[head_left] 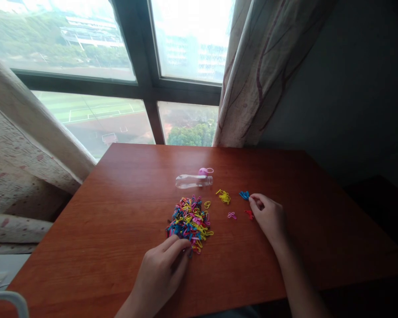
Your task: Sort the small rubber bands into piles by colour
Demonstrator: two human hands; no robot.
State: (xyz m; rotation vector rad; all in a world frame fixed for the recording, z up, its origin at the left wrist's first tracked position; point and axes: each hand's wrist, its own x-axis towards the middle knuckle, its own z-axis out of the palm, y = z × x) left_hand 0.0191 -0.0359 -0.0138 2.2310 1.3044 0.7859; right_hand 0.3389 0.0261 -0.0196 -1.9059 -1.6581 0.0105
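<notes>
A mixed pile of small coloured rubber bands (189,217) lies on the wooden table. At its near edge, my left hand (167,263) has its thumb and fingers closed together; what they hold, if anything, is hidden. My right hand (268,215) pinches at the near end of a small blue group of bands (244,194). Below that, red bands (249,214) lie partly beside the fingers. Separate groups of yellow bands (223,197) and pink bands (231,215) sit between the pile and my right hand. One yellow band (207,205) rests just off the pile.
A clear plastic bottle (189,181) lies on its side behind the pile, its neck to the right. Its pink cap with a loop (204,172) is just beyond. The wooden table (119,212) reaches to a window flanked by curtains (242,88).
</notes>
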